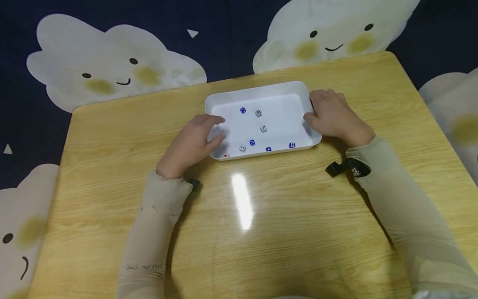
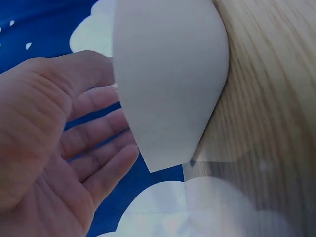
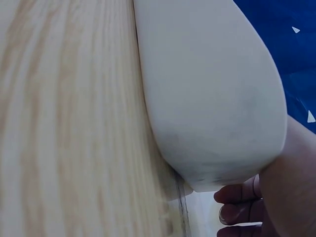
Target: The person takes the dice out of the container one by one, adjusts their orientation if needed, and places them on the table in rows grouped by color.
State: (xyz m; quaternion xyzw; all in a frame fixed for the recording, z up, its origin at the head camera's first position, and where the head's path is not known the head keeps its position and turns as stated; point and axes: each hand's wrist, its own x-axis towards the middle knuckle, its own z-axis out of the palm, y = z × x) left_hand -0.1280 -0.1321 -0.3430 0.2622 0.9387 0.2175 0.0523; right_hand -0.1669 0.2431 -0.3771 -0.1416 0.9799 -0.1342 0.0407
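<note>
A white rectangular tray [image 1: 278,99] lies on the wooden table, with several small dice in it, some blue and some white. One blue die [image 1: 242,110] and a white die [image 1: 258,113] sit near its middle; others, such as a blue die [image 1: 292,145], lie along the near wall. Over the tray's left end hovers my left hand [image 1: 188,143], its fingers and thumb spread loosely above the rim. My right hand [image 1: 334,114] grips the right end, thumb over the rim and fingers curled outside. In the right wrist view the tray's outer wall [image 3: 212,94] hides part of that hand.
The wooden table [image 1: 298,220] extends around the tray, with a bright light reflection in front of it. A black strap [image 1: 337,167] sticks out from the right wrist. Dark cloth with cloud faces [image 1: 119,62] surrounds the table.
</note>
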